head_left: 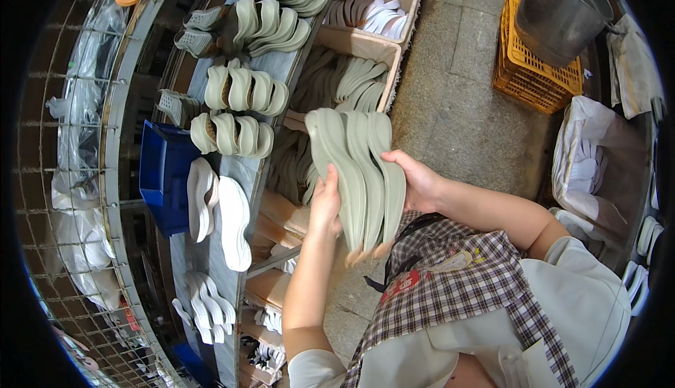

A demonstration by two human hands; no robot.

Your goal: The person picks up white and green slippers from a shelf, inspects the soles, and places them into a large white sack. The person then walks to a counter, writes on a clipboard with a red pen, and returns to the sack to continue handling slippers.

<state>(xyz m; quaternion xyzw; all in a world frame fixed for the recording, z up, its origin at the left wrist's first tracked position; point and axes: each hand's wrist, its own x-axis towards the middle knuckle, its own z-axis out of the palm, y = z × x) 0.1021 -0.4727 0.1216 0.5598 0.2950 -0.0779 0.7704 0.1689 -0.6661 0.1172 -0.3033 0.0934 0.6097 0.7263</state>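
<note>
Between my two hands is a fanned stack of grey-green shoe soles [362, 170], held upright in front of my apron. My left hand [325, 200] grips its left edge, thumb on the front face and the other fingers mostly hidden. On the other edge, my right hand [416, 179] is closed with its thumb near the top. Left of the stack, on a grey shelf [271, 170], stand several bundles of similar soles [232, 137]. A white sole [235, 223] lies nearest my left forearm, beside a pair of off-white soles [202, 198].
Fabric-lined bins [395, 71] full of grey-green and white soles line the shelf's right side. A blue bin [163, 177] sits at the left by a wire mesh. Across the stone floor [450, 113] stand yellow crates [538, 78] under a dark bucket [562, 15], and a lined bin [573, 117].
</note>
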